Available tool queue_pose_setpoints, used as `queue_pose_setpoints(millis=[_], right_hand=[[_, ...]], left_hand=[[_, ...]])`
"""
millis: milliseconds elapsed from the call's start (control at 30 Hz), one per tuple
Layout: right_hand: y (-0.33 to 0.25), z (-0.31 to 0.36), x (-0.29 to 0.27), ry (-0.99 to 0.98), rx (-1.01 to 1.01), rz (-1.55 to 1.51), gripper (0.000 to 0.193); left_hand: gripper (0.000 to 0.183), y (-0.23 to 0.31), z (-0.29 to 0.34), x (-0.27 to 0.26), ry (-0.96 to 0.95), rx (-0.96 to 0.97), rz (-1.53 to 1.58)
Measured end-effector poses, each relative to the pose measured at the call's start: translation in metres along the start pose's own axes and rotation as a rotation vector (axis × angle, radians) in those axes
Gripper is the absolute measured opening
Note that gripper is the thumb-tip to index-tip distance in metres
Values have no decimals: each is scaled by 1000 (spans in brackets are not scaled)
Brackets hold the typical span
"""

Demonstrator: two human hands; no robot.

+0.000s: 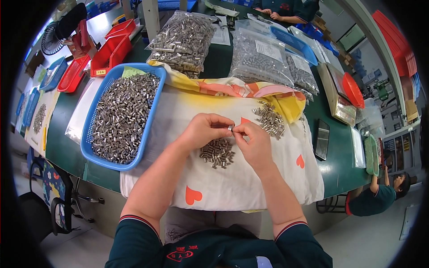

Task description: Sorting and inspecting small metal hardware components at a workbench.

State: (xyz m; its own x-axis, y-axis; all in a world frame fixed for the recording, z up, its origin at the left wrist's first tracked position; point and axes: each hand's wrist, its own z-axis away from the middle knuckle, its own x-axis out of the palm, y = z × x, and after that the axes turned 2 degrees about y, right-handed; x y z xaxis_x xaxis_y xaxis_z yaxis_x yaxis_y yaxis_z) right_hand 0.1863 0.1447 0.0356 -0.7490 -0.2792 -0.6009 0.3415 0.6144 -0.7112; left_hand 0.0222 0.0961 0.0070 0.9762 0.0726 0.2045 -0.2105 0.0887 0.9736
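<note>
My left hand [206, 130] and my right hand [254, 144] meet over the white cloth [170, 120]. Between their fingertips is a small metal sleeve [230, 127], pinched from both sides. Just below the hands lies a pile of small metal sleeves [217, 153]. Another pile of such sleeves [271, 119] rests on the cloth beyond my right hand. To the left stands a blue plastic basket [86, 142], filled with a great many similar pieces. The sleeve's far side is hidden by my fingers.
Clear bags of metal parts [183, 40] and another bag [261, 56] stand at the back. Red bins [111, 53] sit at the far left. A dark phone [321, 139] and a scale [335, 96] lie to the right. Another person [375, 196] is at the right.
</note>
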Motion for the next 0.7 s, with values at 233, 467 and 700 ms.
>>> queue_pose_setpoints(millis=[233, 467, 700], right_hand=[[-1, 0, -10, -97, 151, -138, 9], [21, -11, -29, -4, 199, -53, 14], [69, -35, -39, -62, 174, 525, 10]], left_hand=[[26, 5, 2, 1, -21, 0, -35], [25, 8, 2, 0, -47, -53, -84], [27, 4, -1, 2, -55, -56, -47]])
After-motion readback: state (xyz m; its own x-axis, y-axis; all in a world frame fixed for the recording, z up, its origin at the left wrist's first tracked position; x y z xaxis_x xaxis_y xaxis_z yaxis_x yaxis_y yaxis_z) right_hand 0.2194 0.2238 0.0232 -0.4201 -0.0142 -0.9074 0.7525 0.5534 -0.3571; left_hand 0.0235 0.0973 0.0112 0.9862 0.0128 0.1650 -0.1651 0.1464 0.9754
